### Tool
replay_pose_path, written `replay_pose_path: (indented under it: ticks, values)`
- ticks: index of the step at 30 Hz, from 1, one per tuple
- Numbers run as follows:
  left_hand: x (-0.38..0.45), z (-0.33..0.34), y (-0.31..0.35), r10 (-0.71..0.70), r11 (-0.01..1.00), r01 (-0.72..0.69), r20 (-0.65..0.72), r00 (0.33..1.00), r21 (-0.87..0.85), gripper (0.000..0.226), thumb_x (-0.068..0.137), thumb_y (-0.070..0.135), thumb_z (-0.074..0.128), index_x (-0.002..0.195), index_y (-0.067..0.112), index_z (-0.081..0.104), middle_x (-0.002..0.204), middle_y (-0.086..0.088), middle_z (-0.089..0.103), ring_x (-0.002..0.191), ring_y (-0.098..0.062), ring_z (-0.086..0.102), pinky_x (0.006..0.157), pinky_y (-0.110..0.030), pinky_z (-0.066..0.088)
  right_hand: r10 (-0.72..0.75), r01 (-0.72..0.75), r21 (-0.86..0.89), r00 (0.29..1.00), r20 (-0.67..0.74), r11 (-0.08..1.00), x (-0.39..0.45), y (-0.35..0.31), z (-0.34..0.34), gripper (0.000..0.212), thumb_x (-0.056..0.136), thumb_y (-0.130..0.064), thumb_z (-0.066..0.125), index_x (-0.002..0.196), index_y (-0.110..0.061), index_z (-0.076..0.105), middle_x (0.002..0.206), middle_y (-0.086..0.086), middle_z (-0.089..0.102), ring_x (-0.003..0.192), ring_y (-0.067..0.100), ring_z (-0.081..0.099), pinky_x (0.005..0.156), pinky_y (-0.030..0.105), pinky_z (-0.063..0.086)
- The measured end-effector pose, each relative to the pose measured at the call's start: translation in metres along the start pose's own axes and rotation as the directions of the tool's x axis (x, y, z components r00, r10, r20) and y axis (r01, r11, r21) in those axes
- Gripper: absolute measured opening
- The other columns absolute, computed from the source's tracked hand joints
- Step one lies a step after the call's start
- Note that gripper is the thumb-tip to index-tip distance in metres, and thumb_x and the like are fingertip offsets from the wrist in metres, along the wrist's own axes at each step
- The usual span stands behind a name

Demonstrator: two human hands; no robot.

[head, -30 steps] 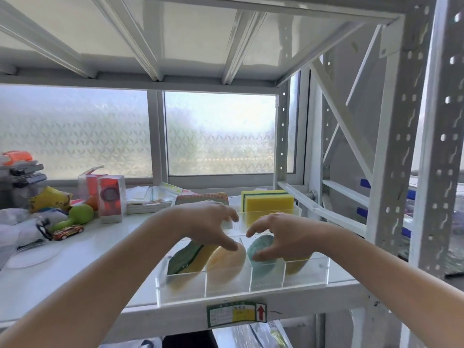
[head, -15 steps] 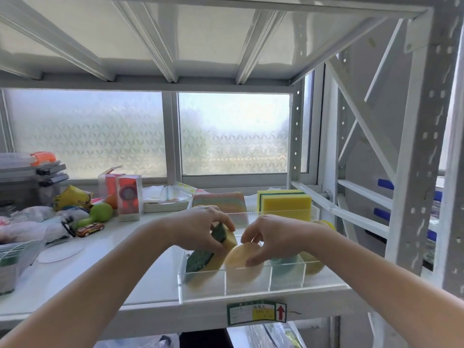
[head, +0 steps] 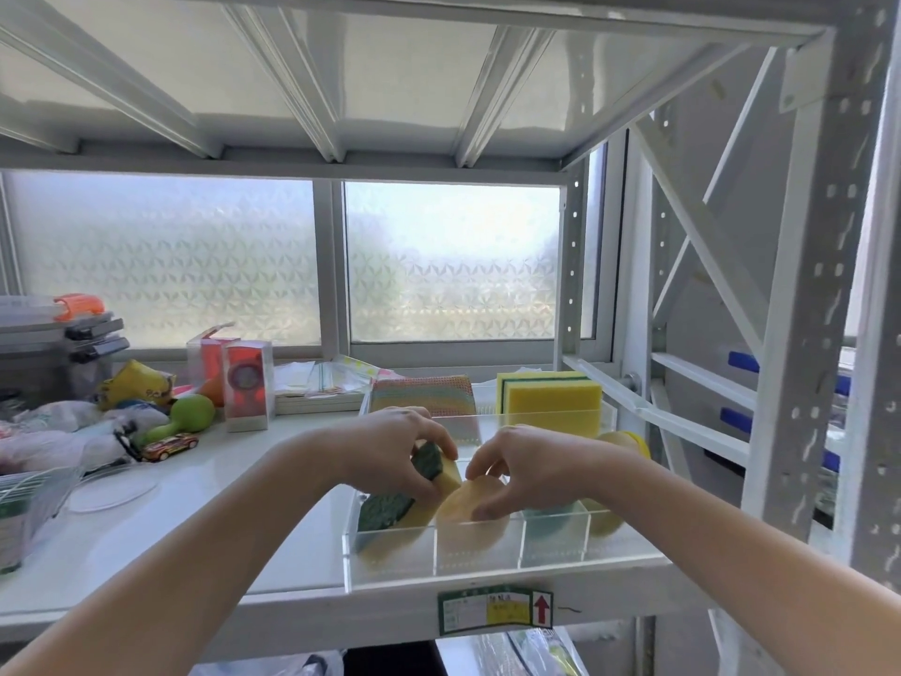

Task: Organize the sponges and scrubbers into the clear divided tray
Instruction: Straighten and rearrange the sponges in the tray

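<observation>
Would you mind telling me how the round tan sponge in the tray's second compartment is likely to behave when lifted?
The round tan sponge probably weighs little and gives under pressure, since the right hand holds it with just its fingers. Standing on edge in the clear divided tray, it could roll or flop over if released on the open shelf.

Just two bare arms coming in from the bottom corners, no sleeves showing anywhere. Left hand (head: 395, 451) and right hand (head: 531, 463) are bare too, short plain nails.
</observation>
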State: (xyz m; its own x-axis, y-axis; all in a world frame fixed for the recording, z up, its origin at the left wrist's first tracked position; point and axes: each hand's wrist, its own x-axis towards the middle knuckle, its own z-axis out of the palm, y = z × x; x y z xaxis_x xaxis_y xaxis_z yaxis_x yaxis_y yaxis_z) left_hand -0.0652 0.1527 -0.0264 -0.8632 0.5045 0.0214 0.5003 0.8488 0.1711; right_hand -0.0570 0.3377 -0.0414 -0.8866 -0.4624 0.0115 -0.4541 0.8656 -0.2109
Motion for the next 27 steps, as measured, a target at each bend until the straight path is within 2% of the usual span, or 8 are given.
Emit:
replay_pose_path:
  ticks: [7,17,27]
  values:
    - [0.0002,-0.0018,0.0015,0.01,1.0,-0.009,-0.019,1.0,0.014,0.049,0.076,0.042,0.068,0.123,0.04,0.052,0.124,0.007,0.047,0.115,-0.012,0.046,0.099,-0.033,0.041,-0.008,0.007,-0.012,1.0,-0.023,1.0,-0.0029,0.0005,0.0015,0.056,0.081,-0.044,0.068,0.131,-0.022,0.055,0.13,-0.003,0.056,0.116,0.016,0.053,0.101,0.032,0.043]
    - [0.0002,0.0047,-0.0046,0.009,1.0,-0.009,-0.042,0.999,-0.006,0.052,0.074,0.046,0.068,0.123,0.044,0.049,0.123,0.008,0.048,0.115,-0.011,0.046,0.099,-0.034,0.043,-0.019,0.019,-0.007,1.0,-0.013,1.0,-0.0048,0.0007,0.0021,0.054,0.083,-0.047,0.064,0.131,-0.025,0.053,0.131,-0.004,0.055,0.116,0.015,0.053,0.101,0.033,0.044]
    - [0.0005,0.0056,-0.0073,0.006,1.0,-0.007,-0.053,0.999,-0.008,0.055,0.074,0.045,0.068,0.126,0.038,0.048,0.125,0.008,0.049,0.115,-0.011,0.047,0.1,-0.034,0.043,-0.017,0.017,-0.002,1.0,-0.012,1.0,-0.0016,0.001,0.0042,0.053,0.083,-0.047,0.065,0.13,-0.026,0.053,0.13,-0.003,0.055,0.114,0.016,0.054,0.099,0.032,0.045]
